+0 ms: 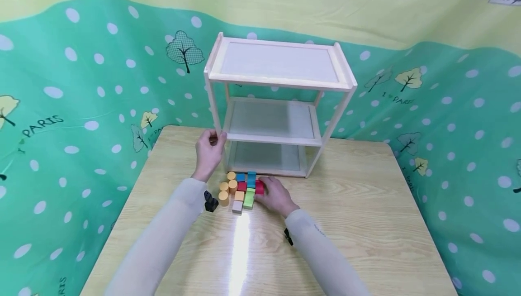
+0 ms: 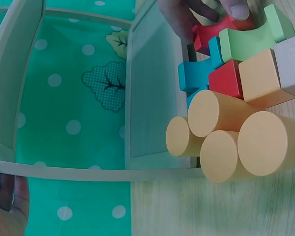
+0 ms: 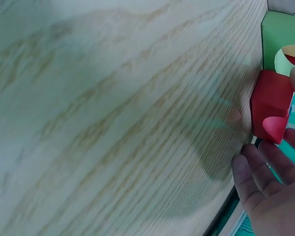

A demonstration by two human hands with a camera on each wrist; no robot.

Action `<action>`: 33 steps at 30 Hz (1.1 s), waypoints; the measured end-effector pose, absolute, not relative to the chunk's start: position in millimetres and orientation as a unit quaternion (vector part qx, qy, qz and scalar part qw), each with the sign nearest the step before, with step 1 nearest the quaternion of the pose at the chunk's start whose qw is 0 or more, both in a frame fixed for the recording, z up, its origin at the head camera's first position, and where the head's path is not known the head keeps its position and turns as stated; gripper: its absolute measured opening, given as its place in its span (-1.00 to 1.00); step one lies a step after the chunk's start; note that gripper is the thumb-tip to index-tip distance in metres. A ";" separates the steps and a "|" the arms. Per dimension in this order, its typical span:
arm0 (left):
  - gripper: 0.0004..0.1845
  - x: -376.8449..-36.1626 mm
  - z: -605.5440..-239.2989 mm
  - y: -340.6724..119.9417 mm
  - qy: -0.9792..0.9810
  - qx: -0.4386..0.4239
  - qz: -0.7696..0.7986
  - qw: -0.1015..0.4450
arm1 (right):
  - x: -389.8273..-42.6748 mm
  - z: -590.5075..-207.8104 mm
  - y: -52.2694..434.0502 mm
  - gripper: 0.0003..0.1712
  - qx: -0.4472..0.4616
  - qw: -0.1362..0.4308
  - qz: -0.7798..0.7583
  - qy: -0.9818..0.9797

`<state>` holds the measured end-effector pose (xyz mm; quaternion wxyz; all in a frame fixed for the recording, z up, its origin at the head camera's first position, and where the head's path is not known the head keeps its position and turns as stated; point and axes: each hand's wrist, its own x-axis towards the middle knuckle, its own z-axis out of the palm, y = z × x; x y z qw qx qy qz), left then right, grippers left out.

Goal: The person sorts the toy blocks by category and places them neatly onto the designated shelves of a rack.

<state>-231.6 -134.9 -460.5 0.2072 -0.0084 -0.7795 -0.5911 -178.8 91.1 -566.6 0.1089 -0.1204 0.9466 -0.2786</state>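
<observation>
My right hand (image 1: 277, 195) is at the right side of the block group, pinching a red arch block (image 3: 273, 103) between thumb and fingers. That block stands against a light green arch block (image 1: 249, 198). Fingers of my left hand (image 1: 209, 153) grip the left front post of a white wooden shelf (image 1: 281, 82), level with its middle board. A blue arch block (image 1: 251, 179), a red cube (image 1: 242, 186), an orange cube (image 1: 239, 196) and a grey cube (image 1: 237, 207) are packed together. Several tan cylinders (image 2: 263, 142) stand along their left side.
The three-tier shelf rises right behind the blocks, its lowest board (image 1: 266, 156) near the tabletop. Light wood-grain table (image 1: 358, 223) extends around the blocks. A green dotted cloth (image 1: 61, 151) hangs behind and on both sides.
</observation>
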 end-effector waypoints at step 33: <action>-0.66 -229.8 -459.3 -133.5 -0.768 -0.009 -0.607 0.203 | -175.0 -568.8 94.6 -0.26 -0.118 0.075 -0.278 0.950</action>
